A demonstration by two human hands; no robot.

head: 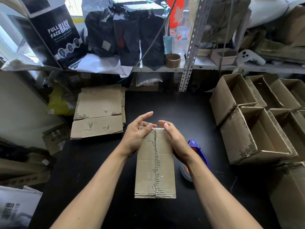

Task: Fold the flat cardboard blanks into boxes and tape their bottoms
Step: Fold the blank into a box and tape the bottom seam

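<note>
Both hands [155, 134] apparently against box [156, 164]

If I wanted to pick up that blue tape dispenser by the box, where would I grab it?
Probably by the blue handle, coming from the right: it sticks up beside the box, while the right hand and forearm cover its left side, and the tape roll lies low underneath.

I see the folded brown cardboard box [155, 162] between my hands; flat cardboard blanks [99, 113] left, blue tape dispenser [197, 152] right, open cardboard boxes [257, 119] beyond.
</note>
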